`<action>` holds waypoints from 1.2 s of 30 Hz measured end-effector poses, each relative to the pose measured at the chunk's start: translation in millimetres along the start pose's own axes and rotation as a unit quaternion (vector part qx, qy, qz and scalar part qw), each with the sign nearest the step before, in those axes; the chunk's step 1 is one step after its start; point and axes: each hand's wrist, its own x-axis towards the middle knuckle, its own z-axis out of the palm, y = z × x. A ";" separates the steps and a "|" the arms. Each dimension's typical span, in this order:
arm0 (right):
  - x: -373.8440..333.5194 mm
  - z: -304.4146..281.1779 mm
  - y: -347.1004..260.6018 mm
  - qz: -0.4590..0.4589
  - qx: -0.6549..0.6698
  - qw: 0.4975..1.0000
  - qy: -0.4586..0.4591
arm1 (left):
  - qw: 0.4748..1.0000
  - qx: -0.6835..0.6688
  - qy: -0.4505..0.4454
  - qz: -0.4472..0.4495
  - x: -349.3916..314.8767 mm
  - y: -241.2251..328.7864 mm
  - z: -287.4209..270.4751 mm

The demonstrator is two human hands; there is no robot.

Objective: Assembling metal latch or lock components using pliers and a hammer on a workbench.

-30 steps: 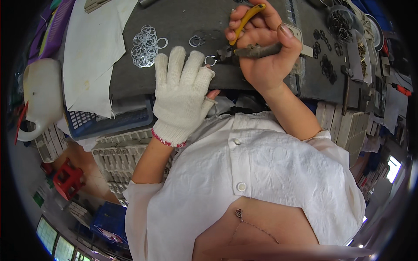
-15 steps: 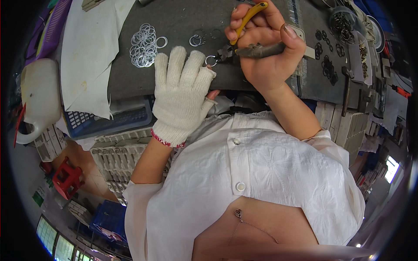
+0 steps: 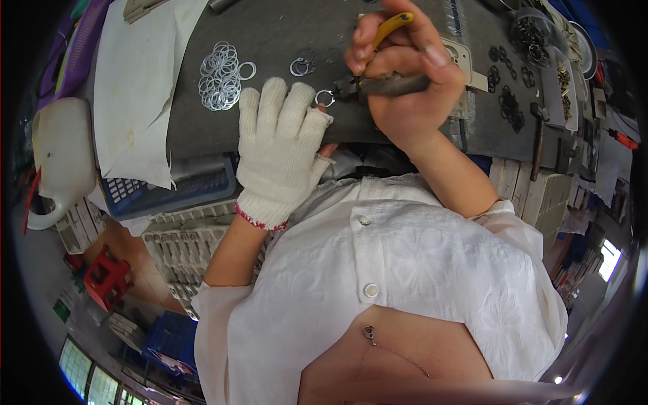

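Observation:
My left hand (image 3: 273, 152), in a white knitted glove with bare thumb and index tips, lies flat with its fingers stretched out. Its index tip touches or nearly touches a small silver ring (image 3: 325, 91) on the dark mat. In my right hand (image 3: 422, 101), which is bare, are pliers (image 3: 398, 85) with one yellow handle and one dark, worn handle. Their jaws (image 3: 346, 88) meet the ring's right side; whether they grip it, I cannot tell. Beyond my gloved fingers lie a heap of silver rings (image 3: 219, 77) and a silver-and-dark ring pair (image 3: 297, 73).
Dark rings (image 3: 509, 108) are scattered on the right, near a hammer (image 3: 538, 135) and a bowl of dark parts (image 3: 533, 40). White sheets (image 3: 131, 94) cover the left of the mat (image 3: 202, 128). A blue basket (image 3: 202, 182) sits below the front edge, beside a white jug (image 3: 64, 148).
My right hand has shifted slightly left, and the pliers' handles look a little closer together. The left hand stays almost in place. The whole view has drifted slightly.

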 end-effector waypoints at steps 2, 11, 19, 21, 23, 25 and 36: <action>-1.3 1.6 -1.1 -0.007 -0.025 0.999 -0.042 | 1.000 0.001 -0.019 -0.001 -2.2 0.1 0.4; 23.2 36.5 -15.8 0.150 -0.217 0.960 0.097 | 1.000 0.017 0.019 -0.010 -6.0 7.8 -0.9; 35.0 36.2 -12.2 0.143 -0.272 0.949 0.069 | 1.000 0.001 0.013 0.000 -1.6 5.9 -2.6; 39.7 38.0 -16.3 0.180 -0.271 0.944 0.057 | 1.000 0.001 0.011 -0.004 -1.6 5.4 -3.4; 39.7 38.7 -17.8 0.188 -0.248 0.949 0.046 | 1.000 0.001 0.009 -0.007 -2.0 4.4 -4.0; 24.9 38.3 -6.9 0.142 -0.241 0.959 0.048 | 1.000 -0.007 -0.007 -0.007 -1.0 3.5 -2.8; 9.8 41.5 -31.0 0.080 -0.431 0.884 -0.162 | 0.998 -0.048 0.031 -0.013 -14.0 0.6 -5.2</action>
